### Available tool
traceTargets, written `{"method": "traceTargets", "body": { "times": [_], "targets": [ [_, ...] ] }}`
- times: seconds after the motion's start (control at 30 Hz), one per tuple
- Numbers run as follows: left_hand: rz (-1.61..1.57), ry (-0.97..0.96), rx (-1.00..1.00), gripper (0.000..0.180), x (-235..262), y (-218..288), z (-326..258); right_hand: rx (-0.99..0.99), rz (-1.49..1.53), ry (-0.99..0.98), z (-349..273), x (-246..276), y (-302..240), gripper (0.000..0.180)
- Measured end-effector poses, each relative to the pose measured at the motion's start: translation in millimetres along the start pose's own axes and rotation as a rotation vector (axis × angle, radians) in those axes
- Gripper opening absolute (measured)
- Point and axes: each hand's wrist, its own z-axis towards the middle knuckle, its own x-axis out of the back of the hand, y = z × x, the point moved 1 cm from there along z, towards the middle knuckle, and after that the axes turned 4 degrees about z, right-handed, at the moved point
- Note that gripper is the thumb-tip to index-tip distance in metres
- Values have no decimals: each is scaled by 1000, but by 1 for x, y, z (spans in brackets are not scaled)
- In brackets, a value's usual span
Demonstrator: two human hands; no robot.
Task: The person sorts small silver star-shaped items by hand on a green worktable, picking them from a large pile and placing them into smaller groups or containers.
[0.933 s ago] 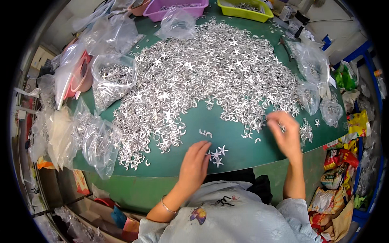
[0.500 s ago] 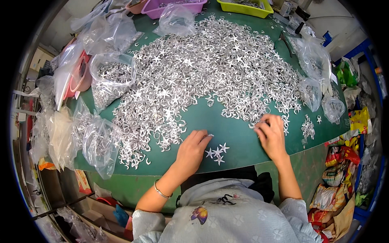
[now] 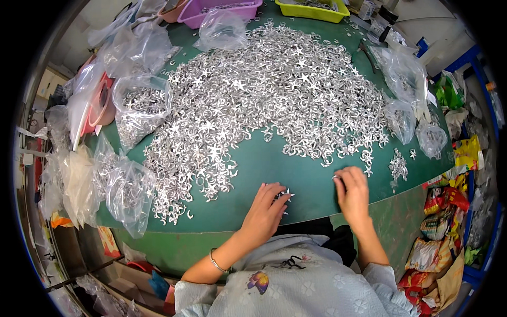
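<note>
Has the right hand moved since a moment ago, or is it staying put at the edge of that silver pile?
Yes. The right hand has pulled back from the pile of silver pieces toward the near table edge.

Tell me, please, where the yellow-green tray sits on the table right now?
In the head view the yellow-green tray is at the table's far edge, right of centre, beside the purple tray and beyond the big heap of silver pieces.
</note>
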Motion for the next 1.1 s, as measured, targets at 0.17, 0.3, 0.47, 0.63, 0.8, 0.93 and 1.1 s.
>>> {"method": "traceTargets", "body": {
  "times": [0.17, 0.3, 0.47, 0.63, 0.8, 0.93, 1.1],
  "targets": [
    [-47, 62, -2, 36, -10, 10, 6, 106, 276, -116, -4, -23, -33, 21],
    [-8, -37, -75, 34, -19, 22, 10, 92, 27, 101, 28, -5, -13, 17],
    [110, -158, -140, 33, -28, 29, 17, 140, -50, 112, 46, 5, 23, 8],
    [81, -123, -118, 32, -20, 22, 6, 131, -52, 177, 47, 8, 28, 9],
    [85, -67, -88, 35, -13, 14, 22, 208, 42, -42, 23, -12, -1, 19],
    [206, -37, -135, 40, -16, 5, 67, 207, 194, -103, 12, -8, -18, 16],
    [378, -15, -139, 40, -31, 1, 94, -6, -142, 102, 30, 5, 12, 13]
  ]
}}
